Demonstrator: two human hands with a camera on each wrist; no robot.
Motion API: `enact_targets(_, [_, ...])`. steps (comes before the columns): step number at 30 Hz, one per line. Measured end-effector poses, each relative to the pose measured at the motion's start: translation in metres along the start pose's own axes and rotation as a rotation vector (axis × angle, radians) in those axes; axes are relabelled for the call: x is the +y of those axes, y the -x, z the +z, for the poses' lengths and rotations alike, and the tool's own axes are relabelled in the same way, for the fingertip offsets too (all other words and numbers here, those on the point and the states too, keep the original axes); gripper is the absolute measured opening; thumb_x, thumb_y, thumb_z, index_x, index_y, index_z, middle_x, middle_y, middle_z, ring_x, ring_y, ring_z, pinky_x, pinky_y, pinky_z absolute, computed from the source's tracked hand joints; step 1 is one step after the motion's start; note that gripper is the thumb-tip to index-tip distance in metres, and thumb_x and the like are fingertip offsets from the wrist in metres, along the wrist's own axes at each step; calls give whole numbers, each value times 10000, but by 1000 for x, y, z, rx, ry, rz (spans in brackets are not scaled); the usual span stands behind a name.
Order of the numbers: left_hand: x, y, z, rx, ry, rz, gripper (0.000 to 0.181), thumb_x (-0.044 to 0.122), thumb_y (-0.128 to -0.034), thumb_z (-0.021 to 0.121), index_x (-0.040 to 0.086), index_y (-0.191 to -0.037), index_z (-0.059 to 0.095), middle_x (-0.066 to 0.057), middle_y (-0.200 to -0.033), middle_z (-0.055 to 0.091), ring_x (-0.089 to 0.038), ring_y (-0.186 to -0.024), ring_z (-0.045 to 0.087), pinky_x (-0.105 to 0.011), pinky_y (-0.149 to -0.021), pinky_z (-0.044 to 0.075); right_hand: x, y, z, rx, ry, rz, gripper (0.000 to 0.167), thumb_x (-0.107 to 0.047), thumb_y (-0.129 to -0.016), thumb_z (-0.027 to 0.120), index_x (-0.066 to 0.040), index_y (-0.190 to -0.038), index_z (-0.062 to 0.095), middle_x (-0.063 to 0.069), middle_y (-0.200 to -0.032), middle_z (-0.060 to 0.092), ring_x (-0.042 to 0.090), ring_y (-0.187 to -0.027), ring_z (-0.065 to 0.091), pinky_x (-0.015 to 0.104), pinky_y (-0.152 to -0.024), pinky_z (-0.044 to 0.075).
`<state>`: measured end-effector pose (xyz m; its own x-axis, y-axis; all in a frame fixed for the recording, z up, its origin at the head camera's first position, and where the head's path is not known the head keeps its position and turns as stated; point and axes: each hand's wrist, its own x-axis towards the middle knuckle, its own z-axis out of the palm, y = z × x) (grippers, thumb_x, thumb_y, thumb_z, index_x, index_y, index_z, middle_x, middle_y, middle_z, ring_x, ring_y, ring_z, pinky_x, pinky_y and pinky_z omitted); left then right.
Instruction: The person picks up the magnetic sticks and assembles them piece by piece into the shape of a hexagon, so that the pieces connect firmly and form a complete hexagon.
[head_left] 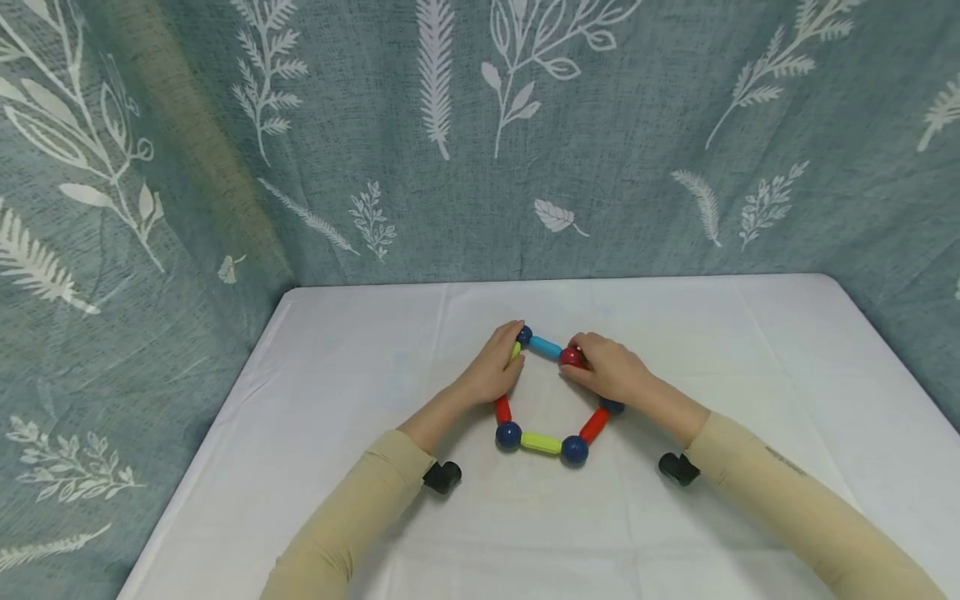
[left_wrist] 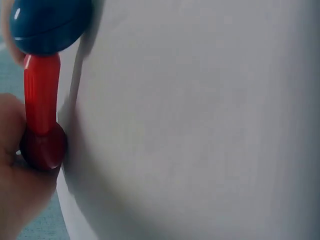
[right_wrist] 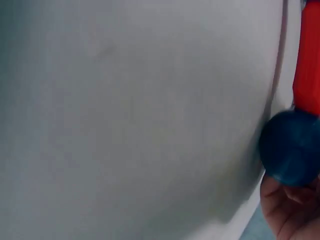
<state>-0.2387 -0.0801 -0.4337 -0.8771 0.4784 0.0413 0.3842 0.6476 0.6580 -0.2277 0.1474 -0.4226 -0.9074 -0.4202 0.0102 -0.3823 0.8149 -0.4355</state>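
Note:
A closed ring of toy magnetic rods and balls lies on the white cloth. My left hand [head_left: 491, 367] holds its left side, with finger and thumb about a yellow-green rod [head_left: 515, 350] below the far dark blue ball [head_left: 524, 335]. In the left wrist view a dark red ball [left_wrist: 44, 149] sits against that hand, joined to a red rod [left_wrist: 42, 92]. My right hand [head_left: 611, 367] grips a red ball [head_left: 572, 357] on the far right. A light blue rod [head_left: 545, 347] spans between the hands. Part of the right side is hidden by the right hand.
Nearer me, the ring has a blue ball [head_left: 508, 435], a yellow-green rod [head_left: 541, 442], another blue ball [head_left: 574, 451] and a red rod [head_left: 595, 425]. Black wrist cameras hang by both sleeves. A patterned curtain [head_left: 465, 208] stands behind the table [head_left: 360, 333].

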Motion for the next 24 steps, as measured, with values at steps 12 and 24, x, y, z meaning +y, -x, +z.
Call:
enact_targets(12, [10,-2,16,32,-49,-3,534,46,-1016,426,-1,-1516,243,-220,-1508,295,-317,-1406,302,-385,-1130,257,16,-10,-9,9,-13,156,463,-291,-952,643,67,-1226,538,189,-977,610,271,-800,573,382,-675,517])
enact_targets(24, [-1,31,-12,-176,-176,59,565,541,-832,711,163,-1240,614,-49,-1571,278,-231,-1418,281,-415,-1096,324,20,43,-18,-29,0,-128,265,-324,-906,694,-160,-1115,697,202,-1331,482,378,-1166,417,543,-900,448])
